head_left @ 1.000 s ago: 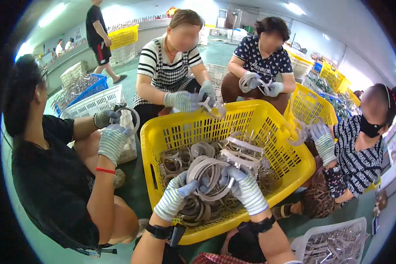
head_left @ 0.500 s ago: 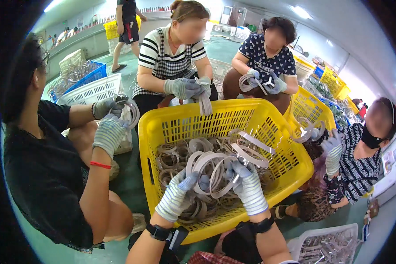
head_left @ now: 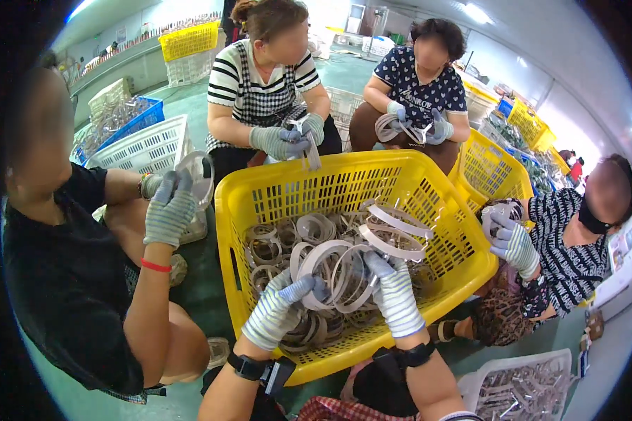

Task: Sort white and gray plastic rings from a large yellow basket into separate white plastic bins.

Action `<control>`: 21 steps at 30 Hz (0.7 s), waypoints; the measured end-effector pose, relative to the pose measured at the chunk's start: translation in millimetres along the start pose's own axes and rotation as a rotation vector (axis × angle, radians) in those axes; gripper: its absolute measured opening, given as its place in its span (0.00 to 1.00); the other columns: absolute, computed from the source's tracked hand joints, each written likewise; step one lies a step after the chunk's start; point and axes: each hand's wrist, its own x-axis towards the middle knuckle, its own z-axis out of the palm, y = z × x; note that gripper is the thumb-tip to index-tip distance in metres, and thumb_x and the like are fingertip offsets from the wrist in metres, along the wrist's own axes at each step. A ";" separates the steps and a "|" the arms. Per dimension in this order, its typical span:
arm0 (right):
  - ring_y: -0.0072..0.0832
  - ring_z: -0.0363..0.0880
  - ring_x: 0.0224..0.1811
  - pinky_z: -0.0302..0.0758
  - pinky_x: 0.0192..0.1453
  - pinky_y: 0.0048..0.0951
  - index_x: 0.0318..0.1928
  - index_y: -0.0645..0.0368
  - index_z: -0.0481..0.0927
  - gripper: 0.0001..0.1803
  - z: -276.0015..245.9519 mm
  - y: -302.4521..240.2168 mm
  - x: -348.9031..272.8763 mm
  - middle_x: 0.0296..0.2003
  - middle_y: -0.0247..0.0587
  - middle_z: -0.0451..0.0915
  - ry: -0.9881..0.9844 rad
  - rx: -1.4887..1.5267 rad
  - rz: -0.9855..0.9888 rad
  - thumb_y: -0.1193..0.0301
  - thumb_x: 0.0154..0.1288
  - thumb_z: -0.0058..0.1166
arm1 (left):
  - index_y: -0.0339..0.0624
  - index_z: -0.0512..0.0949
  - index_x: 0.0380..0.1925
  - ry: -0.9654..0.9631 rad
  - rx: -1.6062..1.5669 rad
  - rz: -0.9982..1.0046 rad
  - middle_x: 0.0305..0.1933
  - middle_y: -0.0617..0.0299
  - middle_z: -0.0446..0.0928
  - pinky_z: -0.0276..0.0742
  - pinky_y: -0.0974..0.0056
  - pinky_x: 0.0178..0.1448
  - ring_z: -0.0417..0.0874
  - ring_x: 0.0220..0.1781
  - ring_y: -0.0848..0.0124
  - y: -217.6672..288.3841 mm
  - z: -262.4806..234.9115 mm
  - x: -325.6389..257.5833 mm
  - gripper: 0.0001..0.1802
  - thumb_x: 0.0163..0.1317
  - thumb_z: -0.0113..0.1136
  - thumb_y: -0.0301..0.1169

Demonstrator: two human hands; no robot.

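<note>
Both my hands wear striped work gloves and are over a large yellow plastic basket (head_left: 347, 372). My left hand (head_left: 277, 309) grips a bundle of pale, flat looped bands (head_left: 312, 270) by their near left side. My right hand (head_left: 393, 291) is closed at the right end of these loops, with fingers bent around a part I cannot make out. Beneath lie many more coiled bands (head_left: 316, 228), greyish and tangled. Two wider pale bands (head_left: 400, 221) lean at the basket's right side, just beyond my right hand.
Co-workers sit around the basket, their gloved hands (head_left: 168, 214) handling similar bands. A white basket of metal pieces (head_left: 519, 389) stands at the lower right. Another yellow basket (head_left: 488, 168) is behind on the right; a white crate (head_left: 147, 151) stands at the left.
My hands keep their hold on the loops and have shifted only slightly. The left co-worker's hands have moved up and turned; the right co-worker's gloved hand has dropped lower.
</note>
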 end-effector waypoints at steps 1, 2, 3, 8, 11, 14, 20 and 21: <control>0.24 0.81 0.37 0.80 0.42 0.28 0.47 0.55 0.77 0.13 -3.5 2.6 2.5 0.36 0.34 0.81 0.030 -0.020 -0.057 0.71 0.62 0.58 | 0.41 0.75 0.45 0.037 -0.048 0.012 0.40 0.64 0.79 0.76 0.66 0.50 0.80 0.42 0.71 -1.2 -1.8 0.3 0.17 0.59 0.63 0.37; 0.24 0.81 0.39 0.80 0.43 0.27 0.48 0.56 0.77 0.14 -7.4 4.7 4.7 0.37 0.35 0.81 0.059 -0.040 -0.114 0.70 0.63 0.57 | 0.40 0.75 0.44 0.074 -0.096 0.025 0.40 0.64 0.78 0.76 0.66 0.50 0.80 0.42 0.71 -2.7 -4.0 0.8 0.17 0.59 0.63 0.37; 0.24 0.80 0.39 0.79 0.45 0.28 0.49 0.56 0.76 0.15 -12.8 4.8 6.2 0.38 0.35 0.80 0.067 -0.098 -0.142 0.67 0.64 0.57 | 0.40 0.75 0.44 0.077 -0.096 0.027 0.40 0.64 0.78 0.76 0.66 0.50 0.80 0.42 0.71 -4.2 -7.1 1.0 0.17 0.59 0.63 0.37; 0.28 0.79 0.39 0.76 0.46 0.30 0.48 0.60 0.76 0.13 -31.9 12.0 5.9 0.40 0.41 0.80 0.344 -0.606 -0.583 0.70 0.65 0.54 | 0.37 0.74 0.47 0.042 -0.105 0.064 0.39 0.59 0.80 0.77 0.65 0.50 0.81 0.42 0.70 -20.3 -21.2 10.7 0.15 0.63 0.58 0.33; 0.39 0.74 0.52 0.72 0.56 0.37 0.55 0.62 0.72 0.20 -28.1 22.7 -0.2 0.51 0.44 0.76 0.095 -1.310 -1.148 0.76 0.61 0.53 | 0.39 0.72 0.51 0.090 -0.165 0.010 0.44 0.60 0.78 0.76 0.66 0.51 0.80 0.43 0.72 -17.4 -8.5 6.5 0.18 0.64 0.58 0.34; 0.41 0.75 0.48 0.71 0.54 0.40 0.51 0.55 0.74 0.21 7.2 27.5 -11.5 0.45 0.39 0.78 -0.440 -0.760 -0.793 0.76 0.55 0.55 | 0.44 0.70 0.52 0.122 -0.204 0.011 0.46 0.63 0.75 0.75 0.64 0.53 0.77 0.47 0.70 -17.2 -0.4 12.4 0.23 0.59 0.63 0.38; 0.35 0.72 0.57 0.67 0.63 0.35 0.56 0.60 0.72 0.25 31.3 13.8 -17.2 0.49 0.42 0.77 -0.846 -0.596 -0.427 0.70 0.58 0.58 | 0.44 0.76 0.47 0.156 -0.186 0.028 0.42 0.64 0.80 0.80 0.65 0.48 0.81 0.41 0.72 -10.2 -22.3 2.9 0.16 0.63 0.58 0.39; 0.35 0.70 0.59 0.66 0.64 0.35 0.57 0.60 0.72 0.25 28.8 18.1 -19.8 0.51 0.42 0.75 -0.748 -0.558 -0.330 0.71 0.58 0.58 | 0.43 0.76 0.47 0.161 -0.173 0.044 0.42 0.64 0.80 0.80 0.65 0.48 0.81 0.42 0.72 -10.3 -29.1 3.2 0.17 0.63 0.59 0.40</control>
